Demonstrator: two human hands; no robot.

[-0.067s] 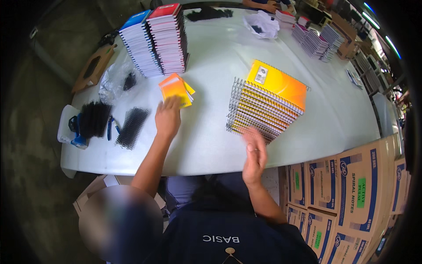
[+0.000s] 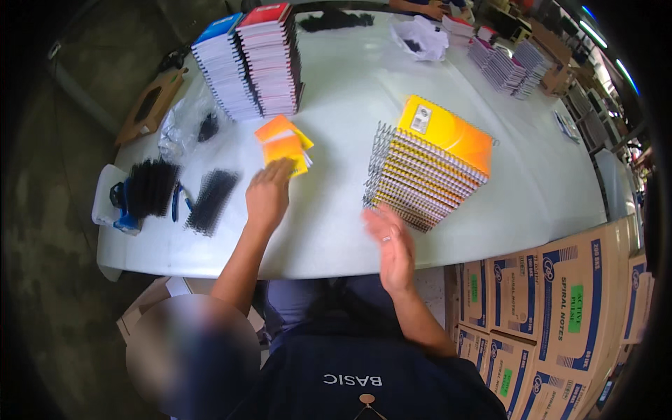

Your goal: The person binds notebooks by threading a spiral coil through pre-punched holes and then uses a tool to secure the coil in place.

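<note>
Head view, left hand [image 2: 267, 194] unmoved, flat on orange notebooks [image 2: 283, 143], right hand [image 2: 392, 248] still open, empty.

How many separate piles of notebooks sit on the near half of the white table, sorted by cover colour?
Blue-topped pile: 1
Red-topped pile: 1
Big yellow-orange pile: 1
Small orange pile, under the left hand: 1
Total: 4
</note>
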